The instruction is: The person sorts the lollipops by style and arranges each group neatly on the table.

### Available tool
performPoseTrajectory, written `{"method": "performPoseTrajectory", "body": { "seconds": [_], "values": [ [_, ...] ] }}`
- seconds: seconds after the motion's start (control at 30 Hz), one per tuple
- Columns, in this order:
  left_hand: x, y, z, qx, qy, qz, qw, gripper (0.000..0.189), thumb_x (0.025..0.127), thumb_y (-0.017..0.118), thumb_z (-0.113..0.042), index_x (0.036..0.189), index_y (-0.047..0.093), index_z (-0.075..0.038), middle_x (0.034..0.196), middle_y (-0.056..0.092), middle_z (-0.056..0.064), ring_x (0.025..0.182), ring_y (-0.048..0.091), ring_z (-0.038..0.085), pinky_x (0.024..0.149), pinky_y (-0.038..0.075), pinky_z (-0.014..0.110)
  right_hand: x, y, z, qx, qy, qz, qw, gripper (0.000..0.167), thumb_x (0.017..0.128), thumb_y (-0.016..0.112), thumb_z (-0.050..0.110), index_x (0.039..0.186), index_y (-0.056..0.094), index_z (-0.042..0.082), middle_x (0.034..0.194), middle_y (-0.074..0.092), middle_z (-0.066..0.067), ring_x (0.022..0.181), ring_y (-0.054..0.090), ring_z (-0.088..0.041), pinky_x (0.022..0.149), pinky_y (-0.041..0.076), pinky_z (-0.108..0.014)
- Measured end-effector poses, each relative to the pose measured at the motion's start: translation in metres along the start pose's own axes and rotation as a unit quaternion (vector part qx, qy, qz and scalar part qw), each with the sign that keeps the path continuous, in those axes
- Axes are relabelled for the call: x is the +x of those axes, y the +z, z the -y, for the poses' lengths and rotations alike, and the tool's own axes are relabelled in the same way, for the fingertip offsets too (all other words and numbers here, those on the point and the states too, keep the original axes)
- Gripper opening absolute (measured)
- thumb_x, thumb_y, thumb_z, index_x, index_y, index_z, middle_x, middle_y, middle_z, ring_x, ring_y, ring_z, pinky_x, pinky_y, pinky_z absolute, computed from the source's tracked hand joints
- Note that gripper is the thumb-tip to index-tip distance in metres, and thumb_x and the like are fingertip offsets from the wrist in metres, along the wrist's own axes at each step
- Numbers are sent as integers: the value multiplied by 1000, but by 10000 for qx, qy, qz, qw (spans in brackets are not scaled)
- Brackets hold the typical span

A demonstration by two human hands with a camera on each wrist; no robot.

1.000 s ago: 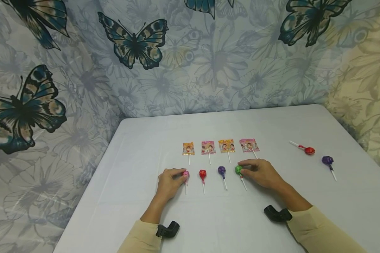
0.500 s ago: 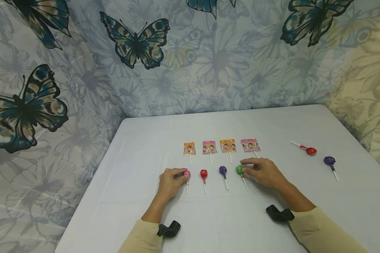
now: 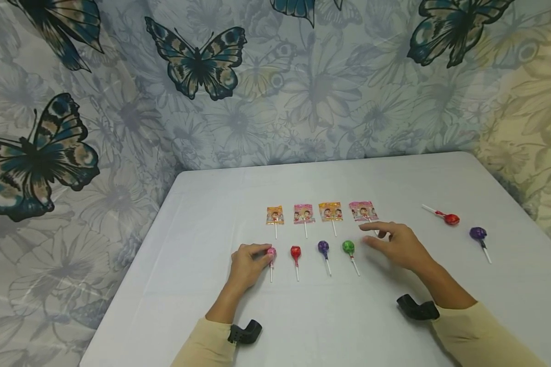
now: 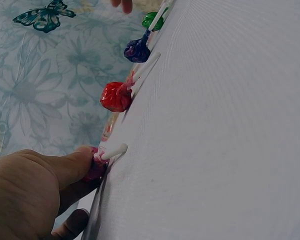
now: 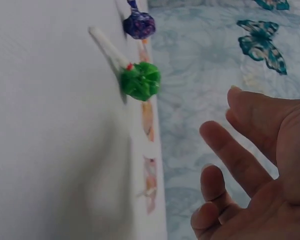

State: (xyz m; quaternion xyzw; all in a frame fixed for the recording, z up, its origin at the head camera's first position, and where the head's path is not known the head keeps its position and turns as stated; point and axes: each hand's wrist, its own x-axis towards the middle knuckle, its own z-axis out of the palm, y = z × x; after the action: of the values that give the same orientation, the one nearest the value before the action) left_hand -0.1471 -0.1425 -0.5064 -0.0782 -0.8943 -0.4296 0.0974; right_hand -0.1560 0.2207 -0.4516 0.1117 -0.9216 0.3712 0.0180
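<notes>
My left hand (image 3: 249,267) pinches the wrapped head of a pink lollipop (image 4: 97,164) between thumb and fingers, its white stick pointing toward me. To its right in the same row lie a red lollipop (image 3: 296,253), a purple lollipop (image 3: 323,247) and a green lollipop (image 3: 348,247). Apart from the green one, just to its right, hovers my right hand (image 3: 397,244), fingers spread and holding nothing. In the right wrist view the green lollipop lies on the white table while the hand's thumb and fingers stand away from it.
Behind, a row of flat-packed lollipops runs across: a small orange packet (image 3: 274,215), a pink packet (image 3: 303,213), a larger orange packet (image 3: 330,211) and another pink packet (image 3: 362,210). At right lie another red lollipop (image 3: 451,219) and a purple one (image 3: 478,234) on the white table (image 3: 330,326).
My right hand has let go of the green lollipop and moved right and slightly up, overlapping the end pink packet's stick. The left hand still holds the pink lollipop.
</notes>
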Motion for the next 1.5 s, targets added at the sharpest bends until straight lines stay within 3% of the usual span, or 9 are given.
{"method": "performPoseTrajectory", "body": {
  "seconds": [0.23,0.4,0.67,0.93,1.1,1.33,1.5],
  "values": [
    [0,1,1,-6,-24,-9,10000,23,80,80,-16,103,77,-13,99,71,0,100,58,25,89,42,49,-3,-19,1,-90,-263,-302,9992,33,88,73,22,118,69,7,107,67,-15,87,51,-26,65,41,-37],
    [0,1,1,13,18,-49,10000,23,80,80,-16,102,77,-13,99,71,0,100,59,25,88,43,49,-7,-33,1,-201,-274,-443,9984,34,89,72,25,119,69,8,106,67,-14,88,50,-25,67,42,-34],
    [1,1,1,27,-47,10,10000,22,80,80,-16,102,78,-14,99,70,-1,99,58,24,88,42,47,-14,-52,-7,-91,-461,-691,9965,33,87,74,22,118,70,11,104,65,-7,86,46,-20,61,40,-26],
    [1,1,0,22,-86,5,10000,23,80,80,-15,103,77,-14,100,70,0,101,59,25,89,44,47,-18,-68,-17,201,-611,-905,9938,31,88,74,17,117,70,11,100,62,0,75,46,-11,52,35,-26],
    [1,0,-1,22,-96,10,10000,23,80,80,-15,103,77,-14,100,70,1,101,59,26,89,43,48,-21,-80,-23,203,-357,-942,9947,31,88,73,20,118,69,13,90,55,-6,64,43,-15,43,31,-30],
    [1,-1,-2,-13,-130,55,9999,23,81,79,-17,104,77,-14,101,70,1,100,57,25,91,38,51,-24,-93,-37,285,87,-1109,9934,34,88,73,22,120,68,12,87,57,-4,70,49,-12,50,37,-26],
    [0,-1,-2,-9,-132,40,9999,23,80,80,-17,103,77,-14,101,70,1,99,57,24,91,39,49,-28,-106,-48,444,388,-1251,9904,34,89,73,24,122,68,17,85,60,2,65,53,-12,51,37,-25]
  ]
}}
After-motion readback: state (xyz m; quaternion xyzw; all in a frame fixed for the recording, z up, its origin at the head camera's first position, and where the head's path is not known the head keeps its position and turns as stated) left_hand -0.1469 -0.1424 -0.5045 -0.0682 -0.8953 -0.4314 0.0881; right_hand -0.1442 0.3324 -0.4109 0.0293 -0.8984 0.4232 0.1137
